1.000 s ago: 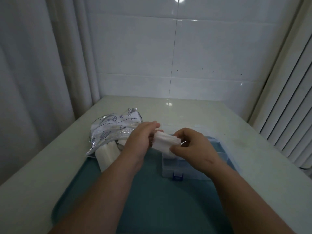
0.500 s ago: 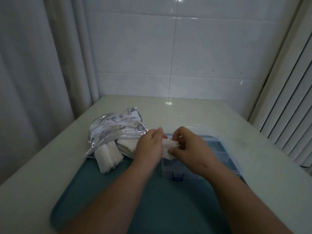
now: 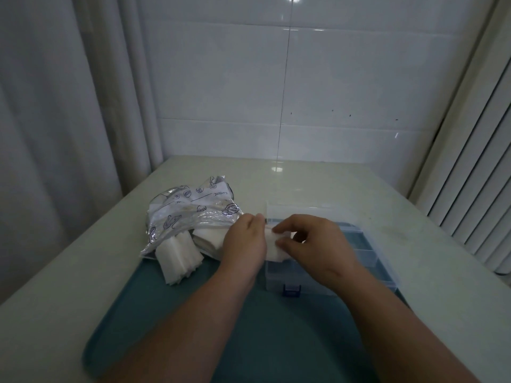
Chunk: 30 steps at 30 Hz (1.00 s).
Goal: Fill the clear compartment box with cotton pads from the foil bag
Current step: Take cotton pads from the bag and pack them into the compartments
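A crumpled foil bag point(image 3: 190, 214) lies at the tray's far left corner, with white cotton pads point(image 3: 179, 258) spilling out of its mouth. The clear compartment box point(image 3: 367, 258) stands open on the tray, its blue latch point(image 3: 290, 290) facing me. Both hands meet over the box's left end. My left hand point(image 3: 244, 244) and my right hand point(image 3: 315, 244) pinch the same small stack of white cotton pads point(image 3: 275, 248) from either side, low at the box's left compartment. The compartment under them is hidden.
A teal tray point(image 3: 249, 327) carries the box and part of the bag on a pale table point(image 3: 331, 183). A tiled wall rises behind, a curtain hangs at the left, and a ribbed radiator point(image 3: 475, 175) stands at the right.
Both hands have come closer together and sunk with the stack of pads toward the box's left end. The bag and loose pads lie as before.
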Available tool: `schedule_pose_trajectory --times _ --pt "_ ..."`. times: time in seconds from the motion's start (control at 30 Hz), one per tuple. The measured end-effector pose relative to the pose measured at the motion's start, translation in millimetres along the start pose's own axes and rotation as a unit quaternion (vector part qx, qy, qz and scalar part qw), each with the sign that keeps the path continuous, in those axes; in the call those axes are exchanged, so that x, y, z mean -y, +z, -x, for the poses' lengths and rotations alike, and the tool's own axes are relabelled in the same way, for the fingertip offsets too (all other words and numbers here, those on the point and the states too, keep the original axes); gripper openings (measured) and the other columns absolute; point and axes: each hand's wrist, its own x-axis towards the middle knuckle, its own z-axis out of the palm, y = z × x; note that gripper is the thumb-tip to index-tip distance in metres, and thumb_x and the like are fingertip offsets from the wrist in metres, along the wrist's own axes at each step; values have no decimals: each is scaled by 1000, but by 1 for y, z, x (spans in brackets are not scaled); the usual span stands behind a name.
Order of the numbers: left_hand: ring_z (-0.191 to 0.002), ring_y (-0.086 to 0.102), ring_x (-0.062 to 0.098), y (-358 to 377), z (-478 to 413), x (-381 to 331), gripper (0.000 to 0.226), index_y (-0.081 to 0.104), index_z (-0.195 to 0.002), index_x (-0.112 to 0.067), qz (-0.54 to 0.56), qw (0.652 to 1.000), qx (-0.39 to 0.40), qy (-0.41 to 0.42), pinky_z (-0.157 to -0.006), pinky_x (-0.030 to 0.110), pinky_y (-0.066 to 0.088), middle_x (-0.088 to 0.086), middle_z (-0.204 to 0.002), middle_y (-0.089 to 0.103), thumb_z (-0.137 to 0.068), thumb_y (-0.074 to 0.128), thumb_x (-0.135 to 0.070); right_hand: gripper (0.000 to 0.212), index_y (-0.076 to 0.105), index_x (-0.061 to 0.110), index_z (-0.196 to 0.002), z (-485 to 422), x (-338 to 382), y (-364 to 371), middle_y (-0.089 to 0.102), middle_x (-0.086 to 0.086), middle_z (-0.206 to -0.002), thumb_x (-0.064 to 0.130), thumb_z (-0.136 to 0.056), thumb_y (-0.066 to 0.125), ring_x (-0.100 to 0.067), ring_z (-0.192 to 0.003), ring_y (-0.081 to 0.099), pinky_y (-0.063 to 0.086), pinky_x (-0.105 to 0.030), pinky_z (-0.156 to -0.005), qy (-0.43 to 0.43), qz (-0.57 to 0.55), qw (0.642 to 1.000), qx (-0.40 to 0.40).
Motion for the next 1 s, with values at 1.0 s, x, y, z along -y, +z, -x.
schedule_pose_trajectory --times 1.0 --pt "-83 61 25 0 0 -4 41 61 -83 -16 121 990 -14 -73 -79 39 51 4 -85 62 -97 39 -48 35 43 39 -98 -1 2 3 61 12 -99 32 -83 73 -7 -80 61 57 -27 -71 -6 3 1000 -17"
